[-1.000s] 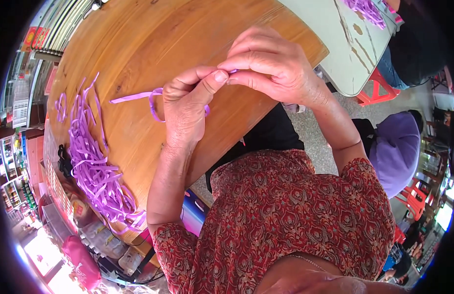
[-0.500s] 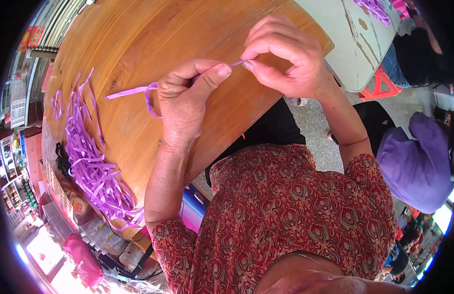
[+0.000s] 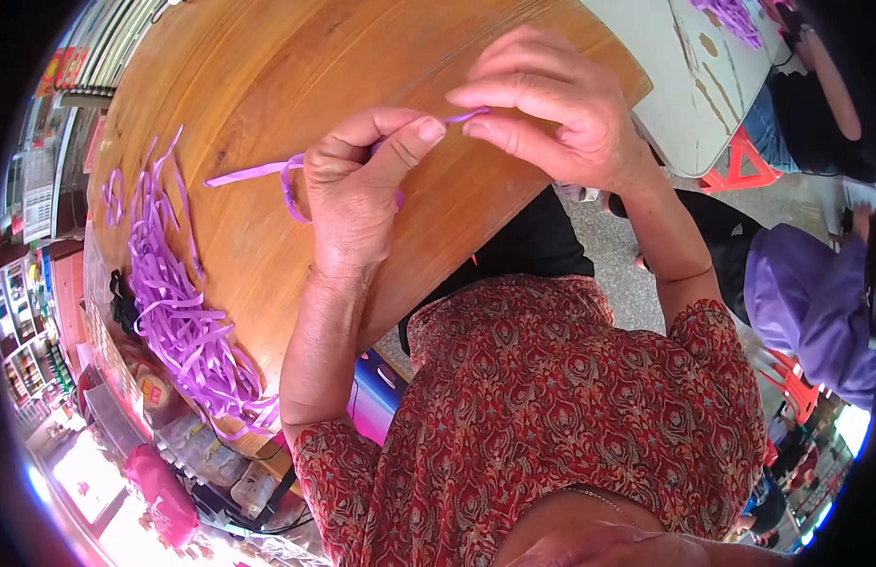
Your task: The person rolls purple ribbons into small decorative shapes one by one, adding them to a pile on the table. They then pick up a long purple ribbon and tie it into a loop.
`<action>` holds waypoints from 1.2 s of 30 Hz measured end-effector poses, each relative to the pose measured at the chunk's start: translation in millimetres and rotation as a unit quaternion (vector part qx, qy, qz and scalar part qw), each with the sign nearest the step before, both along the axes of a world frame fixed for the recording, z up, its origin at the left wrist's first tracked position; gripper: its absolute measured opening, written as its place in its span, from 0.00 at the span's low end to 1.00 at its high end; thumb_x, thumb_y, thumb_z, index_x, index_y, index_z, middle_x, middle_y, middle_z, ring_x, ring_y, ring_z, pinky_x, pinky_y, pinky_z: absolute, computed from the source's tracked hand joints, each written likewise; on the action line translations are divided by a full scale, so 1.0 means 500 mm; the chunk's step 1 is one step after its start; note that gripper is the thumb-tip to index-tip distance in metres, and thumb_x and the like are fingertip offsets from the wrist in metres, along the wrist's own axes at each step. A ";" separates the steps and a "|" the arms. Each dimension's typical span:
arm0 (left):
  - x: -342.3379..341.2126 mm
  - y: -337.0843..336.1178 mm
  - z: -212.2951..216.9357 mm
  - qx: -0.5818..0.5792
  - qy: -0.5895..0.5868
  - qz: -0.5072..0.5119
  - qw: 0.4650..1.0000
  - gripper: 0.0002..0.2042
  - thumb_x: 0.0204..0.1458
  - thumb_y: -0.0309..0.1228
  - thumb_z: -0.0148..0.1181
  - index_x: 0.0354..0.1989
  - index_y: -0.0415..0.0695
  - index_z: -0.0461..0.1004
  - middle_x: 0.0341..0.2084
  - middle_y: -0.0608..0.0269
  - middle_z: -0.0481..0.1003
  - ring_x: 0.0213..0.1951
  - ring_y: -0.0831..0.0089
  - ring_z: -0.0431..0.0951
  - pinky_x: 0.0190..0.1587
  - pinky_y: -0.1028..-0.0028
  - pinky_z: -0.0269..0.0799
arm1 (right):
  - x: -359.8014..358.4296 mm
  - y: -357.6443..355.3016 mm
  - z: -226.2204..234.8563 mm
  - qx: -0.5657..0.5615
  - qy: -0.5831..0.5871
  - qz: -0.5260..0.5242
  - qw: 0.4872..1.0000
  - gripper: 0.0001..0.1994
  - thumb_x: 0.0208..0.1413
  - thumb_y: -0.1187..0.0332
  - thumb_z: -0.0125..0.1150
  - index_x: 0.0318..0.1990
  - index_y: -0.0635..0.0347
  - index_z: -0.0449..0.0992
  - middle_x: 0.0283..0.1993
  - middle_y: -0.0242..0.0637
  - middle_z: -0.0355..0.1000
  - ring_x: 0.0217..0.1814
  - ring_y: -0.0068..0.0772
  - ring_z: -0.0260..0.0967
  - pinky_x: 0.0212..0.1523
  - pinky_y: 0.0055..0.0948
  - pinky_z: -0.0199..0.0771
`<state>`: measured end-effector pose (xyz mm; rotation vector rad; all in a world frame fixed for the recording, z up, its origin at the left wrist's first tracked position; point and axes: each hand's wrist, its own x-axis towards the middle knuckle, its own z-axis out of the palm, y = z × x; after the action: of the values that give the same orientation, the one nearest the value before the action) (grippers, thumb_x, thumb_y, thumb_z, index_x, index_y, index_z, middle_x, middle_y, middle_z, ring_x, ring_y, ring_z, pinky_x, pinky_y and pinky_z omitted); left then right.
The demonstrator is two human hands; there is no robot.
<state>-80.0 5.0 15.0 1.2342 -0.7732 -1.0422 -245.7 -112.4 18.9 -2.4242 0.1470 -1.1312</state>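
Observation:
Over the wooden table, my left hand [image 3: 367,180] is closed round a narrow purple ribbon [image 3: 253,175], gripped between thumb and curled fingers. One flat tail of it runs out to the left, and a knotted-looking loop hangs beside my wrist. A short, thin end sticks out past my left thumb toward the right. Around that tip my right hand [image 3: 561,118] is spread, thumb and forefinger apart, with a gap between them; it does not grip the ribbon. To the left lies a long heap of loose purple ribbons [image 3: 182,312], with a small loop of ribbon [image 3: 113,197] next to it.
The wooden table [image 3: 296,66] has a curved left edge. A white table [image 3: 684,94] adjoins at the upper right, bearing more purple ribbon [image 3: 731,19]. A red stool [image 3: 740,165] stands below it. To my right is a person in a purple top [image 3: 816,293]. Clear bags and cables lie lower left.
My right thumb and forefinger have parted and let go of the ribbon's end, which now stands free. The person in purple at the right has shifted. My left hand stays nearly still.

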 end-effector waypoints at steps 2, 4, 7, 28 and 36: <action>0.001 0.001 -0.001 -0.013 0.002 0.006 1.000 0.03 0.46 0.23 0.64 0.30 0.41 0.79 0.21 0.74 0.74 0.23 0.91 0.65 0.24 0.88 0.58 | 0.008 0.001 -0.001 -0.031 -0.008 0.004 0.999 0.10 0.40 0.76 0.68 0.33 0.64 0.77 0.29 0.38 0.71 0.35 0.38 0.70 0.37 0.31 0.68; -0.002 -0.001 0.001 -0.040 -0.028 -0.020 0.999 0.02 0.47 0.22 0.63 0.29 0.39 0.79 0.22 0.73 0.74 0.23 0.91 0.65 0.24 0.87 0.59 | 0.002 0.006 0.011 -0.064 0.023 -0.028 0.997 0.08 0.40 0.77 0.67 0.30 0.64 0.76 0.28 0.37 0.71 0.34 0.38 0.69 0.35 0.31 0.66; -0.007 -0.004 -0.010 -0.092 -0.081 0.001 0.992 0.01 0.47 0.21 0.63 0.28 0.39 0.79 0.21 0.71 0.74 0.23 0.89 0.66 0.24 0.85 0.60 | -0.004 0.013 0.018 -0.094 0.045 -0.024 0.994 0.07 0.40 0.79 0.66 0.29 0.65 0.75 0.27 0.37 0.70 0.33 0.38 0.69 0.35 0.31 0.66; 0.273 0.137 -0.039 0.019 -0.554 0.280 0.784 0.05 0.45 0.20 0.59 0.31 0.39 0.76 0.27 0.56 0.74 0.27 0.65 0.76 0.31 0.72 0.71 | -0.013 -0.097 -0.037 -0.061 0.078 -0.254 0.962 0.12 0.52 0.77 0.57 0.45 0.59 0.75 0.45 0.37 0.72 0.49 0.33 0.68 0.50 0.28 0.66; 0.256 0.111 -0.030 -0.086 -0.693 0.127 0.704 0.11 0.43 0.21 0.58 0.37 0.41 0.76 0.34 0.55 0.74 0.37 0.58 0.74 0.40 0.64 0.70 | 0.061 -0.055 -0.027 -0.161 0.088 -0.147 0.972 0.15 0.48 0.81 0.55 0.44 0.59 0.76 0.45 0.34 0.72 0.48 0.37 0.68 0.47 0.30 0.68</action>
<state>47.9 60.6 0.0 1.8038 -1.6936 0.4264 -215.1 -139.7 5.2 -2.8652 0.4197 -1.1333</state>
